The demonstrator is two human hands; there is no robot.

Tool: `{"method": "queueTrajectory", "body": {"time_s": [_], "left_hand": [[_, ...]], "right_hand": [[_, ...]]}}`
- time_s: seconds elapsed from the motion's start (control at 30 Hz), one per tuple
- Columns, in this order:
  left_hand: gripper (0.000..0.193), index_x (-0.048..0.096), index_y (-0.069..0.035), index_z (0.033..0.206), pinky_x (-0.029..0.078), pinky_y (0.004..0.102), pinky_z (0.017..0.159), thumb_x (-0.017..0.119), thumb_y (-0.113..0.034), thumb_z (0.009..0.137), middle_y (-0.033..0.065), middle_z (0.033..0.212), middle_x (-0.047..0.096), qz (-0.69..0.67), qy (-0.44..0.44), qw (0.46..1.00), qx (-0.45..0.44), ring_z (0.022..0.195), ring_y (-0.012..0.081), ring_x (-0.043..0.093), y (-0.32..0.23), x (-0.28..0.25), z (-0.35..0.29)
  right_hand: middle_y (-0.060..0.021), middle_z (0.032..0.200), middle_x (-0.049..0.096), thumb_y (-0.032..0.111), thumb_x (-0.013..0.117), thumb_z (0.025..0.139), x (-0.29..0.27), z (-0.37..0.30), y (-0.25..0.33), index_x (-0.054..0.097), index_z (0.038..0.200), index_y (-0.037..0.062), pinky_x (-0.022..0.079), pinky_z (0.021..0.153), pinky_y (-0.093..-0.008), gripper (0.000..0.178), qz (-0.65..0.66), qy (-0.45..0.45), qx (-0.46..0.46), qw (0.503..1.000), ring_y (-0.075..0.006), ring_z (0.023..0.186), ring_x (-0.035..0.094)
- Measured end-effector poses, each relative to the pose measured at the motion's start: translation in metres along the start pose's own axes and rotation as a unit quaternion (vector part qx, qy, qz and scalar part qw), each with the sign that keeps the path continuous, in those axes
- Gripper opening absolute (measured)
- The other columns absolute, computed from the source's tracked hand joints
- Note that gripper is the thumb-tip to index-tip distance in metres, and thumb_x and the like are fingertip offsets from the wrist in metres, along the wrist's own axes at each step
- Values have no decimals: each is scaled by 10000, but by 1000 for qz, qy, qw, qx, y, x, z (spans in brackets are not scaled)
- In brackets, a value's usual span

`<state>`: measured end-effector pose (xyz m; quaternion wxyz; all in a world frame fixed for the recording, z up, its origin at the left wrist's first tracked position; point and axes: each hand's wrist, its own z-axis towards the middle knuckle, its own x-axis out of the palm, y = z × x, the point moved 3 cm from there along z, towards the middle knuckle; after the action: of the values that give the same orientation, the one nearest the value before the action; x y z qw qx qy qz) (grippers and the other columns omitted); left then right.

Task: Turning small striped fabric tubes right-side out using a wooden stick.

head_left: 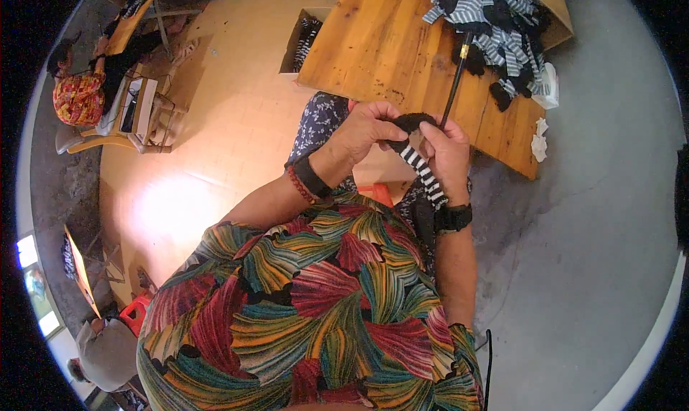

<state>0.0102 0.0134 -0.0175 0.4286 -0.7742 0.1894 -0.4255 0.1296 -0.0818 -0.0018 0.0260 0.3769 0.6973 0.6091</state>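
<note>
Both my hands are raised in front of my lap, at the near edge of the wooden table. Between them is a small black-and-white striped knitted piece (425,174) with a black end; whether it is a sock or a glove I cannot tell. My left hand (367,130) pinches the black end from the left, thumb on top. My right hand (448,147) grips the same end from the right, and the striped part hangs down beside its palm. A thin black rod (455,84) with a gold-coloured band rises from behind my right fingers over the table; its lower end is hidden.
A heap of similar striped pieces (495,31) covers the far right of the wooden table (380,45), with a cardboard box (549,9) behind it. White tissue (539,140) lies by the right edge. Left of the table stands an open carton (288,58). Other people (79,99) sit far left.
</note>
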Motion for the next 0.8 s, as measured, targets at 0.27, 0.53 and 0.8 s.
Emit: {"method": "queueTrajectory", "body": {"time_s": [0.27, 0.53, 0.8], "left_hand": [[151, 559, -46, 772, 463, 251, 637, 616, 42, 663, 40, 758, 579, -141, 20, 989, 32, 695, 151, 567, -12, -8, 2], [131, 560, -21, 809, 470, 226, 622, 561, 69, 713, 38, 761, 581, -171, -64, 977, 107, 670, 128, 567, 0, -9, 10], [51, 568, -25, 821, 468, 217, 595, 540, -6, 782, 19, 736, 580, -185, -134, 971, 77, 651, 99, 556, -8, 1, 0]], "right_hand": [[-8, 566, 486, -12, 507, 756, 4, 3, 2, 557, 905, -4, 294, 388, -196, 157, 72, 32, 23, 997, -63, 414, 375], [-9, 633, 552, -2, 510, 741, -3, 4, -8, 576, 901, 10, 311, 399, -172, 174, -76, -16, 1, 997, -42, 429, 395], [19, 639, 553, 72, 587, 755, 15, -5, -9, 579, 866, 38, 316, 433, -159, 117, -93, -32, -8, 995, -30, 481, 427]]}}
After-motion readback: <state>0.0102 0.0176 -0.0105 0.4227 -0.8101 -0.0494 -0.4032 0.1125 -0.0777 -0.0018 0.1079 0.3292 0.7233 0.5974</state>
